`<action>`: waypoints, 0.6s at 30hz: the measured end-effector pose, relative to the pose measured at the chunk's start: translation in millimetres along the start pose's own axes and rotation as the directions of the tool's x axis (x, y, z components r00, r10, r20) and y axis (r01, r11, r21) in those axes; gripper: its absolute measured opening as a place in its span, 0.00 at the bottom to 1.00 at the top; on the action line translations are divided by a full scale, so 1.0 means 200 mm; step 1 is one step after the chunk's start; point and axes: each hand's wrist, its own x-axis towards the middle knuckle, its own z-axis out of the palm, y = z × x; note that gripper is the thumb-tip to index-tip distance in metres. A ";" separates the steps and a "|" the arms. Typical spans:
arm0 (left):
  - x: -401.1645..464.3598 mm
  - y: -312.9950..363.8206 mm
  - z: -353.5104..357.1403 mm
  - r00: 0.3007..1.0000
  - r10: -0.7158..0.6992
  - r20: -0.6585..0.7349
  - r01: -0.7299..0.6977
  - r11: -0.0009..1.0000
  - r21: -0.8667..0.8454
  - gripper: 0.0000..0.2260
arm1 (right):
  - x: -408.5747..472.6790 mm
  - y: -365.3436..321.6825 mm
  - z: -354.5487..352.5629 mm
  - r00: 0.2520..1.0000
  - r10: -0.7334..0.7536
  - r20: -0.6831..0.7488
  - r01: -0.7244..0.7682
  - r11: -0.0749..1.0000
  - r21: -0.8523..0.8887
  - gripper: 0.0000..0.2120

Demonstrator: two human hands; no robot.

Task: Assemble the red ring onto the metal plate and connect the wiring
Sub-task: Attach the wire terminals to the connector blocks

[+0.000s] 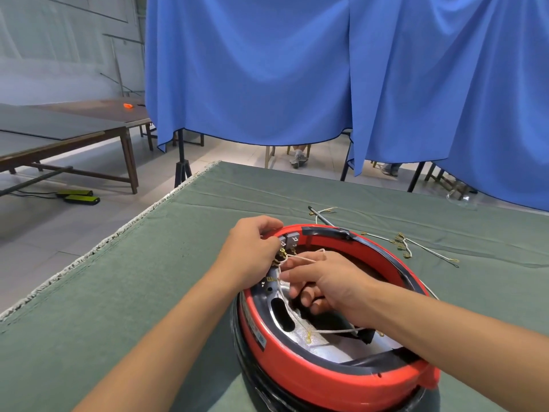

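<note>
The left hand (pixel 252 251) is curled at the far-left rim of the red ring (pixel 300 367), its fingertips closed around the brass terminals just below the two grey connector blocks (pixel 289 240). Exactly which terminal it pinches cannot be told. The right hand (pixel 329 285) reaches inside the ring; its thumb and forefinger pinch a white wire (pixel 300 258) close to the same terminal cluster, and the remaining fingers are curled loosely beneath the palm.

The white wire runs from the terminal cluster down across the metal plate (pixel 323 343), which lies inside the ring with an oval slot visible at its left. A second run of wire with a brass lug rests on the plate near the right wrist.

The red ring is seated over the plate and the black base beneath it, so the ring assembly appears complete. Wiring appears to be in progress: at least one lead is being fitted at the connector blocks.

On the green cloth-covered table (pixel 118 292), beyond the ring, lie several spare wires with brass lugs (pixel 401 243) and a thin black rod (pixel 322 217). These unconnected leads suggest further connections remain.
</note>
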 end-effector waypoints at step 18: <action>0.00 0.01 0.01 1.000 0.019 -0.023 -0.018 0.999 0.039 0.16 | 0.01 -0.03 0.05 0.983 0.068 -0.173 -0.040 0.987 0.155 0.09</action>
